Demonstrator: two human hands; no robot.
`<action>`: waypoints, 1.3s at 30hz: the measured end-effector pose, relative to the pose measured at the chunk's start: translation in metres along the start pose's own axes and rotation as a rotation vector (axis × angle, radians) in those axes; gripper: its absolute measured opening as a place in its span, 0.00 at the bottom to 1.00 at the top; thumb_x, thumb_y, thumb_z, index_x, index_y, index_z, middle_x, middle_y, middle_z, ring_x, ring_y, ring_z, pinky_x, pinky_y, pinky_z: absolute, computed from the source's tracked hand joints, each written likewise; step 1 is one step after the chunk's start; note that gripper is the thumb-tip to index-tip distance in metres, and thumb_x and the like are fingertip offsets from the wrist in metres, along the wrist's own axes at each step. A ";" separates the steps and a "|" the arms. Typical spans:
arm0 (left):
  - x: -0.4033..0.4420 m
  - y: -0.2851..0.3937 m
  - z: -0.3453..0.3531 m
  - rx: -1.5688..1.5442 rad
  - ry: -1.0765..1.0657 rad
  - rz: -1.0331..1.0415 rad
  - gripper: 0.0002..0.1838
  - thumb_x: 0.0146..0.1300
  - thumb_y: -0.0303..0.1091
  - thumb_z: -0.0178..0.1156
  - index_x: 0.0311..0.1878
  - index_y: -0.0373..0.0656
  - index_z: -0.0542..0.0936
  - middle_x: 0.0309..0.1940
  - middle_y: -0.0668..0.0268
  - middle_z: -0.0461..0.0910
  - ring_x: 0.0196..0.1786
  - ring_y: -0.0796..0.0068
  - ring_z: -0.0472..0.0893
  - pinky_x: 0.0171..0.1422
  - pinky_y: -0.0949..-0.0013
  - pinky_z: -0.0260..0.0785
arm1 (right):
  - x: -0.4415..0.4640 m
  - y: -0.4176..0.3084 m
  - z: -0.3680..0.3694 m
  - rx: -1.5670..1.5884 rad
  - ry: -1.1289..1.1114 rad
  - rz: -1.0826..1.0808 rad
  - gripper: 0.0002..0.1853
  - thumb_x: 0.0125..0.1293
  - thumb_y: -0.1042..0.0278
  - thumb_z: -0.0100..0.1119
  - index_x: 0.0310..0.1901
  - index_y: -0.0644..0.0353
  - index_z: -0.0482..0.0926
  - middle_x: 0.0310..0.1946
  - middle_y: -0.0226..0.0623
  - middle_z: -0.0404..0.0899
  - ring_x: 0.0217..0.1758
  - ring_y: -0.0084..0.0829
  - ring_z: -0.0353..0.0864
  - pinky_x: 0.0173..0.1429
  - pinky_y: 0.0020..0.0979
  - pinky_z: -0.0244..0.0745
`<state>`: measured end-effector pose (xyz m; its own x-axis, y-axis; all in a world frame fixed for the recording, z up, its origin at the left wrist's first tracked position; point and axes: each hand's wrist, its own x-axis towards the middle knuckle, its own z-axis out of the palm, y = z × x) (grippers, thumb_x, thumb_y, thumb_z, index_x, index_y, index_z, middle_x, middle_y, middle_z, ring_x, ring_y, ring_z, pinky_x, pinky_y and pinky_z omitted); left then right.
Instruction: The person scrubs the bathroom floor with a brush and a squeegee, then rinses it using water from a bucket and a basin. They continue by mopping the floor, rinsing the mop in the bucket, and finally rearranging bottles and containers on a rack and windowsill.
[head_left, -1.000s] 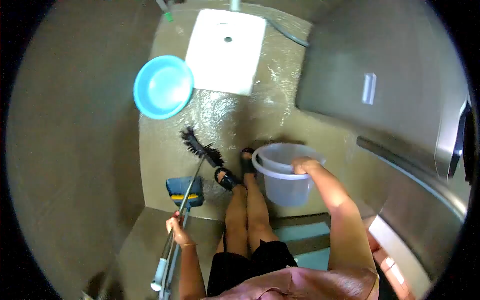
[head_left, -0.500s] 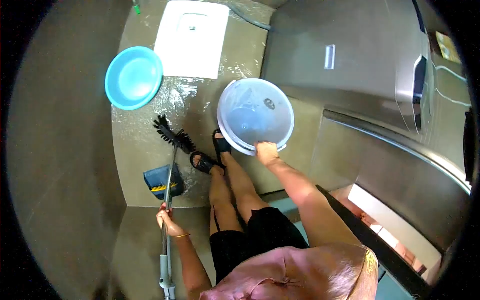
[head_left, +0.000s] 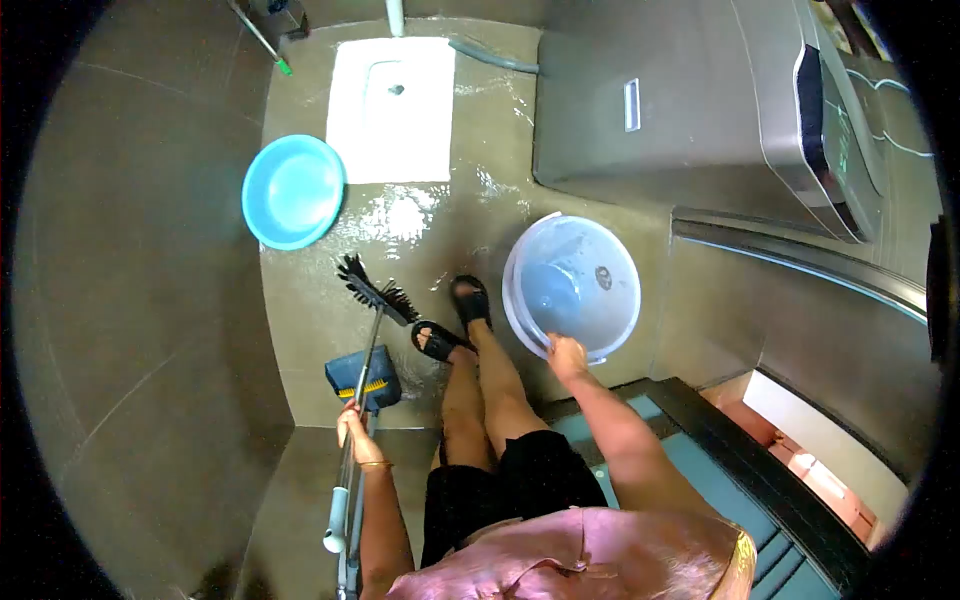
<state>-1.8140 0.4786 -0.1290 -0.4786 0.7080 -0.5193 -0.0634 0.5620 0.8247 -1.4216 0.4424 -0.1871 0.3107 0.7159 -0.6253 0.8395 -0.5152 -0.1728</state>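
My left hand is wrapped round the metal pole of a long-handled floor brush, whose black bristles rest on the wet floor. Just ahead of that hand is a dark dustpan with yellow teeth; its handle runs close beside the pole, and I cannot tell whether my fingers hold it too. On the other side, my right hand grips the near rim of a translucent white bucket. The bucket is tilted so its inside faces me, and its bottom looks bluish.
A blue basin sits by the left wall, beside a white squat toilet. A grey hose runs to a large grey washing machine. Water shines on the floor. A dark door-sill lies at lower right.
The bucket and my right hand have moved right and closer to my body. The whole view has shifted a little, showing more of the far end. My left hand keeps its grip on the pole.
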 end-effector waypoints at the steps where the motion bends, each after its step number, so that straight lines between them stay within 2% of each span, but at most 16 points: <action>1: 0.000 -0.003 0.000 -0.015 -0.029 0.054 0.10 0.59 0.36 0.51 0.36 0.39 0.72 0.43 0.65 0.72 0.43 0.78 0.71 0.46 0.75 0.63 | -0.005 -0.006 -0.003 -0.004 0.016 -0.027 0.09 0.51 0.72 0.51 0.35 0.53 0.74 0.26 0.43 0.77 0.32 0.45 0.76 0.38 0.43 0.69; 5: 0.000 0.005 0.006 0.025 -0.015 0.056 0.12 0.59 0.35 0.51 0.40 0.37 0.75 0.35 0.67 0.75 0.32 0.82 0.70 0.38 0.79 0.63 | -0.011 -0.015 -0.005 0.010 0.076 -0.175 0.11 0.50 0.75 0.49 0.35 0.51 0.75 0.26 0.42 0.77 0.30 0.45 0.76 0.36 0.43 0.70; 7: -0.003 0.013 0.009 0.139 0.003 0.057 0.11 0.59 0.35 0.50 0.36 0.37 0.76 0.34 0.68 0.75 0.29 0.83 0.67 0.36 0.79 0.62 | -0.007 -0.027 -0.010 0.002 0.071 -0.260 0.11 0.49 0.75 0.49 0.34 0.51 0.76 0.26 0.43 0.77 0.31 0.44 0.76 0.36 0.42 0.70; 8: -0.002 0.013 0.008 0.129 -0.002 0.075 0.11 0.59 0.34 0.50 0.36 0.37 0.76 0.34 0.68 0.75 0.29 0.83 0.67 0.35 0.79 0.62 | -0.005 -0.038 -0.016 0.037 0.105 -0.270 0.09 0.49 0.75 0.48 0.31 0.52 0.76 0.26 0.42 0.77 0.31 0.43 0.77 0.36 0.42 0.70; 12: -0.003 0.009 0.006 0.088 -0.017 0.061 0.09 0.58 0.32 0.50 0.36 0.37 0.76 0.34 0.68 0.75 0.28 0.83 0.67 0.35 0.80 0.62 | 0.034 -0.069 -0.024 -0.131 -0.037 -0.334 0.07 0.49 0.74 0.48 0.28 0.54 0.76 0.25 0.41 0.77 0.33 0.42 0.77 0.36 0.41 0.71; 15: -0.004 0.007 0.006 0.049 0.005 -0.010 0.11 0.59 0.30 0.49 0.43 0.38 0.74 0.39 0.68 0.74 0.32 0.83 0.69 0.38 0.80 0.63 | 0.069 -0.097 -0.037 -0.240 -0.039 -0.422 0.07 0.49 0.73 0.48 0.29 0.55 0.76 0.26 0.41 0.78 0.34 0.43 0.77 0.37 0.41 0.71; 19: -0.002 0.016 0.013 -0.052 0.058 -0.104 0.17 0.59 0.31 0.49 0.52 0.39 0.68 0.45 0.68 0.72 0.40 0.83 0.70 0.43 0.80 0.63 | 0.143 -0.128 -0.052 -0.294 0.004 -0.528 0.08 0.51 0.71 0.47 0.31 0.54 0.77 0.30 0.42 0.78 0.38 0.41 0.77 0.40 0.41 0.70; 22: -0.005 0.038 0.032 -0.110 0.162 -0.167 0.18 0.59 0.31 0.50 0.52 0.39 0.67 0.47 0.66 0.72 0.39 0.83 0.70 0.42 0.80 0.63 | 0.216 -0.141 -0.067 -0.307 -0.058 -0.474 0.08 0.52 0.70 0.47 0.33 0.53 0.77 0.32 0.42 0.78 0.39 0.40 0.77 0.40 0.41 0.70; 25: 0.001 0.026 0.036 -0.161 0.159 -0.204 0.17 0.58 0.32 0.51 0.51 0.40 0.69 0.46 0.68 0.71 0.39 0.82 0.70 0.43 0.79 0.64 | 0.287 -0.164 -0.105 -0.393 -0.061 -0.491 0.09 0.52 0.70 0.48 0.35 0.51 0.76 0.32 0.38 0.78 0.37 0.40 0.78 0.38 0.39 0.71; 27: 0.001 0.050 0.053 -0.135 0.250 -0.214 0.15 0.57 0.33 0.53 0.47 0.40 0.70 0.44 0.68 0.71 0.39 0.82 0.69 0.42 0.78 0.64 | 0.339 -0.172 -0.112 -0.542 -0.049 -0.450 0.09 0.52 0.69 0.49 0.35 0.50 0.76 0.30 0.35 0.79 0.35 0.38 0.79 0.37 0.38 0.72; 31: 0.012 0.061 0.074 -0.250 0.334 -0.237 0.14 0.55 0.35 0.56 0.44 0.42 0.70 0.44 0.68 0.70 0.40 0.81 0.69 0.43 0.76 0.64 | 0.436 -0.171 -0.117 -0.636 0.082 -0.425 0.06 0.52 0.69 0.49 0.32 0.50 0.75 0.28 0.32 0.78 0.33 0.36 0.79 0.36 0.37 0.73; 33: 0.015 0.060 0.076 -0.239 0.355 -0.262 0.14 0.55 0.36 0.58 0.43 0.43 0.70 0.44 0.68 0.70 0.41 0.80 0.69 0.45 0.75 0.64 | 0.464 -0.177 -0.132 -0.742 0.139 -0.446 0.07 0.52 0.69 0.50 0.34 0.49 0.76 0.28 0.31 0.79 0.32 0.36 0.79 0.34 0.35 0.73; 35: 0.023 0.068 0.085 -0.218 0.388 -0.290 0.15 0.54 0.37 0.59 0.42 0.44 0.70 0.44 0.69 0.70 0.43 0.78 0.69 0.46 0.73 0.64 | 0.502 -0.167 -0.122 -0.759 0.145 -0.303 0.10 0.51 0.69 0.52 0.37 0.48 0.75 0.30 0.31 0.78 0.35 0.35 0.79 0.43 0.39 0.71; 37: 0.028 0.073 0.088 -0.183 0.436 -0.342 0.15 0.53 0.39 0.59 0.43 0.48 0.70 0.46 0.71 0.69 0.50 0.75 0.67 0.50 0.66 0.63 | 0.500 -0.179 -0.133 -0.799 0.256 -0.201 0.15 0.52 0.67 0.53 0.44 0.49 0.73 0.38 0.33 0.77 0.48 0.34 0.74 0.56 0.45 0.61; 38: 0.029 0.065 0.083 -0.204 0.442 -0.347 0.16 0.53 0.40 0.60 0.43 0.48 0.70 0.46 0.71 0.70 0.50 0.75 0.68 0.50 0.66 0.63 | 0.482 -0.204 -0.153 -0.840 0.106 -0.064 0.23 0.54 0.66 0.51 0.54 0.49 0.64 0.50 0.36 0.70 0.59 0.33 0.63 0.62 0.50 0.49; 39: 0.034 0.071 0.088 -0.230 0.445 -0.354 0.16 0.53 0.40 0.60 0.43 0.48 0.70 0.46 0.71 0.70 0.50 0.75 0.68 0.51 0.67 0.63 | 0.482 -0.201 -0.149 -0.848 0.002 -0.010 0.25 0.56 0.60 0.48 0.57 0.49 0.60 0.54 0.35 0.66 0.61 0.34 0.59 0.62 0.52 0.47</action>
<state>-1.7573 0.5801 -0.1076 -0.7103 0.2208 -0.6684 -0.4494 0.5886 0.6720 -1.3737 0.9615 -0.3402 0.3018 0.7196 -0.6254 0.8921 0.0183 0.4516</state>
